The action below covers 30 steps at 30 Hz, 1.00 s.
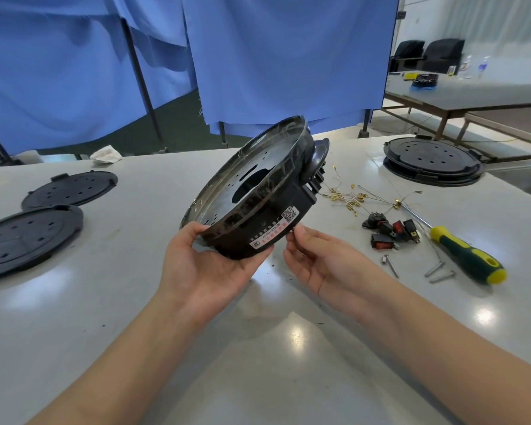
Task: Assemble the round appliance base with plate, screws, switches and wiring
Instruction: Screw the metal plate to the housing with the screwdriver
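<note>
The left hand (203, 271) cups the lower edge of the round black plastic appliance base (255, 191), thumb hooked over the rim and fingers (249, 265) curled beneath its wall, holding it tilted above the glossy pale grey counter (135, 302). The right hand (316, 259) touches the base's side just beside a white printed label (273, 231), its fingers (295, 240) loosely bent; whether they pinch anything I cannot tell. Inside the base sits a dull grey perforated metal plate (242, 185) with a large oval cutout, ringed by a ribbed wall and a shiny rim.

To the right on the counter lie a tangle of thin wires with brass terminals (359, 197), a cluster of small black rocker switches with red faces (390, 231), three long steel screws (390, 265), and a screwdriver with a green-and-yellow rubbery handle (466, 259). Farther back right rests another round black base (432, 161). At the left are two flat black discs dotted with holes (31, 237). A crumpled white cloth (106, 154) lies at the far edge, before hanging blue fabric curtains (258, 56).
</note>
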Motion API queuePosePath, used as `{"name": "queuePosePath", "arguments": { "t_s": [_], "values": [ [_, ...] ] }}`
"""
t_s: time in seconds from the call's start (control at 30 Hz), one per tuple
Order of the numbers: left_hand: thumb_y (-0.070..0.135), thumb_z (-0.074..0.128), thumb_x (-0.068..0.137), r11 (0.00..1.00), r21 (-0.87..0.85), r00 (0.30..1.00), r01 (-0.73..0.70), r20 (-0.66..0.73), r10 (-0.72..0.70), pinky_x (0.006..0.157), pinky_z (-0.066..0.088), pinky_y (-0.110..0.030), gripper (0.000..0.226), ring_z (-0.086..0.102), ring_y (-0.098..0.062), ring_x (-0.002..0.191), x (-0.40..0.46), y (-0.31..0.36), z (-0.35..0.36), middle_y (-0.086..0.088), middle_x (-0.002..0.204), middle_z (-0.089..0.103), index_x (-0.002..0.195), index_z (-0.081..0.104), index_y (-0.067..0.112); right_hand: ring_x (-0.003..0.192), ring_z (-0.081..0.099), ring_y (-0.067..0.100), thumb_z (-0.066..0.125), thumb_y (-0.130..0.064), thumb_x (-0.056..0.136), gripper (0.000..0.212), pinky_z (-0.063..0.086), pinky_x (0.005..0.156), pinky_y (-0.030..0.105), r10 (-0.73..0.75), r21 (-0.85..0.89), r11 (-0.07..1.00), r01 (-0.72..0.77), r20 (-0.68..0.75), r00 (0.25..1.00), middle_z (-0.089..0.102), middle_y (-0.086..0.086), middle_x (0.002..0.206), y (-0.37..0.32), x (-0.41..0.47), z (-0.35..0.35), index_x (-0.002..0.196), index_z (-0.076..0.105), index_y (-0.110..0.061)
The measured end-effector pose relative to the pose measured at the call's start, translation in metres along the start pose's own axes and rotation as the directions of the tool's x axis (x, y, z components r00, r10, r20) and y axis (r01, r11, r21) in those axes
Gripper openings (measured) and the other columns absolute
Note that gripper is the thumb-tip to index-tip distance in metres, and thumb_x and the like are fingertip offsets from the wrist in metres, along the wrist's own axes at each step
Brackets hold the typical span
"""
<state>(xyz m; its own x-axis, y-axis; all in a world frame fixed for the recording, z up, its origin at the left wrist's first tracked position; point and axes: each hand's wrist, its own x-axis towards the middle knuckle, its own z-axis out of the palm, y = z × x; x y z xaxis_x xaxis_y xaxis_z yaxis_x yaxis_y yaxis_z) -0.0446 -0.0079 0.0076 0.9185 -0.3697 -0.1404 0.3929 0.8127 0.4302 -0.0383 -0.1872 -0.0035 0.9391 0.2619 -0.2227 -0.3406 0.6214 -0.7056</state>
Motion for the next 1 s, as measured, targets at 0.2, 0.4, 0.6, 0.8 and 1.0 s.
{"name": "queuePosePath", "arguments": {
  "t_s": [0.2,0.4,0.6,0.8,1.0],
  "values": [
    [0.014,0.053,0.071,1.0,0.007,1.0,0.009,0.015,-0.009,0.097,0.047,-0.056,0.076,0.059,-0.044,0.118,0.003,-0.001,-0.002,-0.027,0.132,0.057,0.144,0.04,0.001,0.064,0.066,0.009,0.069,-0.011,0.068,0.024,0.055,0.06,0.02,0.046,0.044,0.998,-0.046,-0.005,0.999,0.069,0.004,0.074,0.0,0.001,-0.002,0.091,0.067,-0.003],
    [0.01,0.055,0.067,1.0,0.02,0.999,-0.011,0.035,0.011,0.096,0.048,-0.057,0.056,0.06,-0.045,0.115,0.004,-0.001,-0.005,-0.029,0.128,0.059,0.122,0.055,-0.002,0.063,0.065,0.009,0.067,-0.009,0.07,0.019,0.055,0.057,0.02,0.08,0.051,0.996,-0.078,-0.029,0.996,0.07,0.004,0.074,-0.001,0.0,-0.004,0.087,0.068,-0.003],
    [0.009,0.052,0.067,0.989,0.108,0.993,-0.104,-0.045,0.11,0.093,0.051,-0.054,0.041,0.062,-0.042,0.114,0.005,0.001,-0.006,-0.028,0.128,0.059,0.107,0.056,-0.001,0.083,0.065,0.016,0.055,0.004,0.074,0.032,0.059,0.07,0.026,0.217,0.032,0.976,-0.217,0.005,0.976,0.072,0.009,0.104,-0.012,-0.004,-0.007,0.101,0.073,0.001],
    [0.005,0.052,0.066,0.945,0.258,0.976,-0.203,-0.023,0.216,0.098,0.049,-0.05,0.042,0.056,-0.041,0.121,0.008,0.001,-0.008,-0.022,0.122,0.049,0.106,0.044,0.012,0.114,0.06,0.026,0.076,-0.027,0.063,0.063,0.054,0.089,0.039,0.294,0.031,0.955,-0.296,0.072,0.953,0.065,0.017,0.116,-0.024,-0.013,-0.004,0.114,0.065,0.007],
    [0.001,0.05,0.066,0.87,0.41,0.957,-0.272,0.022,0.288,0.098,0.05,-0.05,0.038,0.045,-0.029,0.102,0.007,-0.005,-0.005,-0.011,0.108,0.045,0.104,0.052,0.005,0.109,0.061,0.025,0.08,-0.039,0.06,0.075,0.053,0.086,0.039,0.317,-0.066,0.946,-0.317,0.003,0.948,0.064,0.014,0.105,-0.024,-0.012,-0.005,0.116,0.059,0.007]
  ]
}}
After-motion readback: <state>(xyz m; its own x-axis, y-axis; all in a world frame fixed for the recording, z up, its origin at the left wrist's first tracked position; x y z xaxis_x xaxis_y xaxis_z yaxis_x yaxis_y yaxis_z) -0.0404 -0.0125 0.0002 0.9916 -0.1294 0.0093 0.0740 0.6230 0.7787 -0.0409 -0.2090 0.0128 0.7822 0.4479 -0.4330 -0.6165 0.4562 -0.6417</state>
